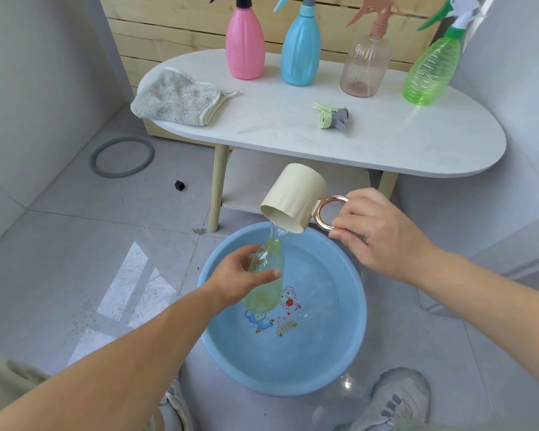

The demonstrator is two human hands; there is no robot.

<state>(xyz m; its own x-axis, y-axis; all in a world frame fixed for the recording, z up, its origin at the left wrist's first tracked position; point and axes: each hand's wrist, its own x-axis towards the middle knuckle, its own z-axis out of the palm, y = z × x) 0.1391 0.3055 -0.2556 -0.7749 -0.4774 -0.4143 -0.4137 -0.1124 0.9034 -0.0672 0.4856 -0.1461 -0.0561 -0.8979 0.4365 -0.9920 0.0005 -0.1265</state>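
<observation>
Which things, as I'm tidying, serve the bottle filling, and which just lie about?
In use: clear green plastic bottle, cream plastic cup, round blue plastic basin.
Lying about: grey fluffy cloth, pink spray bottle, blue spray bottle, brownish spray bottle, green spray bottle.

Bright, even daylight fills the wide-angle view, glaring in white patches on the floor tiles [128, 284], with edges bowed and corners softly blurred.

No legible txt anywhere.
</observation>
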